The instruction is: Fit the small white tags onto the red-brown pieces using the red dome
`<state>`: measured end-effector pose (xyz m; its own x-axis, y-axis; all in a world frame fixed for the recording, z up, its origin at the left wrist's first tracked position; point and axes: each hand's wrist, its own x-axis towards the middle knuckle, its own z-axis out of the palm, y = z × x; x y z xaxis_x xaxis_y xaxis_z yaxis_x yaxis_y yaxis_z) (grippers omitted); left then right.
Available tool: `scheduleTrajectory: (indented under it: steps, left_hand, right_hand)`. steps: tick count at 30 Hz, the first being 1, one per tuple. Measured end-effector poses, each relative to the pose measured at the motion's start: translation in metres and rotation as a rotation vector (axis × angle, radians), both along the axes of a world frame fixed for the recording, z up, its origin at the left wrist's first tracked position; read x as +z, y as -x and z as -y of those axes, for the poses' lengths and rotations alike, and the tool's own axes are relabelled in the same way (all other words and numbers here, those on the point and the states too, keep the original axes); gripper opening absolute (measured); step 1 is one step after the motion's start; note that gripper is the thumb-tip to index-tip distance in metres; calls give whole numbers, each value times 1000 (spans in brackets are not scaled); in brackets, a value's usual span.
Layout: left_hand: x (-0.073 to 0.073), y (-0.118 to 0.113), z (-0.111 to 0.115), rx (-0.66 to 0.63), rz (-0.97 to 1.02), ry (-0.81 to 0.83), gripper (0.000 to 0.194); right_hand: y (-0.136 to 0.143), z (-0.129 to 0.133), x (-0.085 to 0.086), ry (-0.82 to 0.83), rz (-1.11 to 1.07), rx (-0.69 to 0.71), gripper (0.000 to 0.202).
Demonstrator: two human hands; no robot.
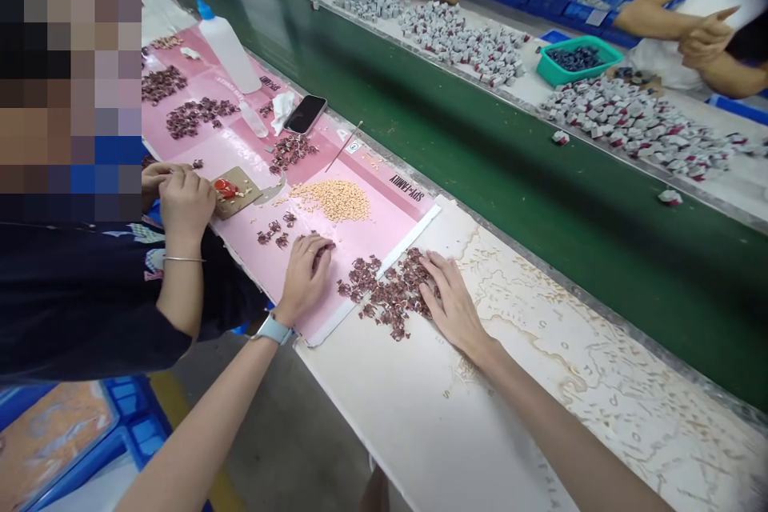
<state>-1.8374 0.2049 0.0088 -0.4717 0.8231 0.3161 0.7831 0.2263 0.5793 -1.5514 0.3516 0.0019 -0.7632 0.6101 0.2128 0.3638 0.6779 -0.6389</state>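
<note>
A heap of small dark brown parts [390, 288] lies across the edge of the pink mat [375, 234] and the pale printed tabletop [420, 392]. On the heap's right side rests my right hand [453, 304], fingers apart and touching the parts. My left hand [305, 272], with a watch on the wrist, is over the mat left of the heap; its fingers are bent together around something dark at the fingertips, too small to make out. Just beyond it are a few loose brown parts [281, 234] and a pile of small beige pieces [342, 200].
At the left, a person's hands [186, 196] work beside a small board [240, 196]. Farther back are a phone [306, 114], a white bottle [231, 52] and more brown piles. A green conveyor [480, 152] separates the table from co-workers, grey parts [630, 124] and a teal basket [555, 74].
</note>
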Motion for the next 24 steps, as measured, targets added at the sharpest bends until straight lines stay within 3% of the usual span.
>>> scheduleTrajectory:
  steps: [4, 7, 10, 14, 19, 21, 24]
  left_hand:
    - [-1, -42, 22, 50, 44, -9, 38]
    - [-3, -61, 27, 57, 61, -24, 41]
    - [-4, -60, 25, 1, 40, 0, 37]
    - [-6, -43, 22, -61, 5, 55, 27]
    - [-8, -41, 33, 203, 9, 3, 22]
    - [-7, -55, 38, 272, 28, -15, 21]
    - [-4, -87, 38, 263, 71, -26, 20]
  right_hand:
    - [1, 8, 1, 30, -7, -77, 47]
    - [7, 10, 2, 45, -8, -106, 47]
    - [9, 10, 1, 53, -16, -118, 46]
    - [5, 13, -2, 50, -26, -123, 45]
    - [11, 9, -5, 27, -30, -136, 47]
    - [18, 5, -5, 20, -25, -124, 48]
    - [25, 3, -4, 19, -21, -76, 46]
